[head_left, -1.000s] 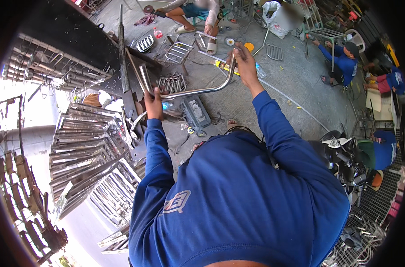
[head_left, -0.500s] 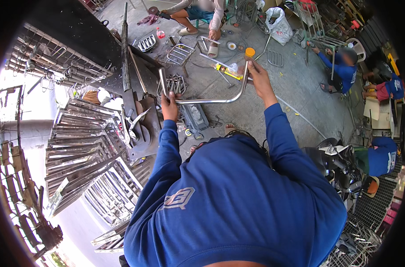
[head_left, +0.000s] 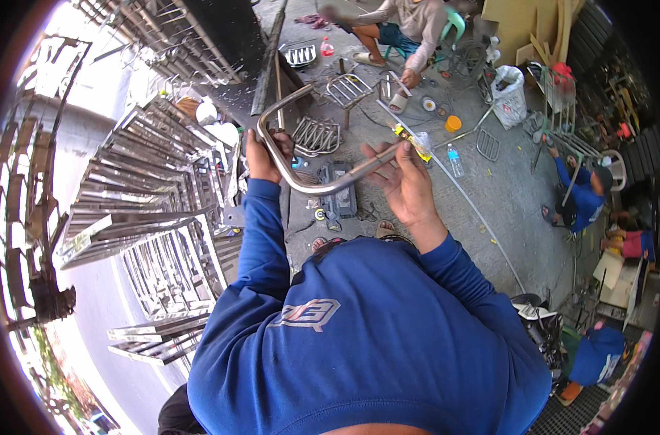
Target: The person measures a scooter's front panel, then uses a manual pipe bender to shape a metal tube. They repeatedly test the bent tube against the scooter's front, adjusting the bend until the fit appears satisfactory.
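Observation:
A shiny bent metal tube (head_left: 278,154), curved at two corners, is held up in front of my chest. My left hand (head_left: 264,158) is closed round its middle stretch. One end points up and away, and the other slants toward my right hand (head_left: 411,190). That hand is open, palm showing, its fingers spread behind the tube and its thumb near the tube's end. Whether the thumb presses on the tube is hard to tell. Below the tube, on the floor, lies a grey tool case or block (head_left: 338,190).
Stacked metal frames (head_left: 141,196) fill the left side. A dark post (head_left: 268,65) stands ahead. Beyond my hands are metal racks (head_left: 348,90), a water bottle (head_left: 454,161), a long tube (head_left: 482,217) and a white sack (head_left: 509,98). Seated co-workers (head_left: 417,32) are ahead and at the right.
The tube has turned, its left part swinging up and its right end tilting. My right hand has lowered and its fingers have spread. The view has shifted, so the surroundings appear moved.

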Demonstrator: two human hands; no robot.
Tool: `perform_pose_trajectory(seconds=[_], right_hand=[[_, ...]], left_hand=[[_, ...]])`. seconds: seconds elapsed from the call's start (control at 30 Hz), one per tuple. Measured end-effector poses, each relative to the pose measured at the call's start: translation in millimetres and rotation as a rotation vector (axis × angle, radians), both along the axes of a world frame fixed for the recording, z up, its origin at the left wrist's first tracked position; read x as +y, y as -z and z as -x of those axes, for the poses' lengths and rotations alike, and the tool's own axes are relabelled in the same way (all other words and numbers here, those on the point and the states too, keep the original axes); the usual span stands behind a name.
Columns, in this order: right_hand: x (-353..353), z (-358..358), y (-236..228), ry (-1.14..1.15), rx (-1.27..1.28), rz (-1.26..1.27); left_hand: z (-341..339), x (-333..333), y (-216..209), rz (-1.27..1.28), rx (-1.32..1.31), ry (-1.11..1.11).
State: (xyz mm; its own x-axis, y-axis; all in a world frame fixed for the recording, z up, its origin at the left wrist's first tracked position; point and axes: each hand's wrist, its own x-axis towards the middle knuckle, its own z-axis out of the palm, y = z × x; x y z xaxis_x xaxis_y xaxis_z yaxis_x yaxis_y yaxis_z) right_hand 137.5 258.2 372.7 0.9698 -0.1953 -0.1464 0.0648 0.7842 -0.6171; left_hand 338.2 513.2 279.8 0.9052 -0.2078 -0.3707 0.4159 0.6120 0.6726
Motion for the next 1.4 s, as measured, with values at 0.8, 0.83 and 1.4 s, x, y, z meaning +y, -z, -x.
perform_pose_trajectory(seconds=[0.8,0.83,1.4], right_hand=[[102,-86,-11,-0.071,-0.025,-0.177],[102,-85,-11,-0.081,-0.047,-0.174],[16,-47,23,0.018,-0.165,-0.182]], left_hand=[[-65,106,57,-0.010,0.160,-0.185],[-64,105,56,-0.004,0.172,-0.157],[-18,27,-6,-0.310,-0.191,-0.102]])
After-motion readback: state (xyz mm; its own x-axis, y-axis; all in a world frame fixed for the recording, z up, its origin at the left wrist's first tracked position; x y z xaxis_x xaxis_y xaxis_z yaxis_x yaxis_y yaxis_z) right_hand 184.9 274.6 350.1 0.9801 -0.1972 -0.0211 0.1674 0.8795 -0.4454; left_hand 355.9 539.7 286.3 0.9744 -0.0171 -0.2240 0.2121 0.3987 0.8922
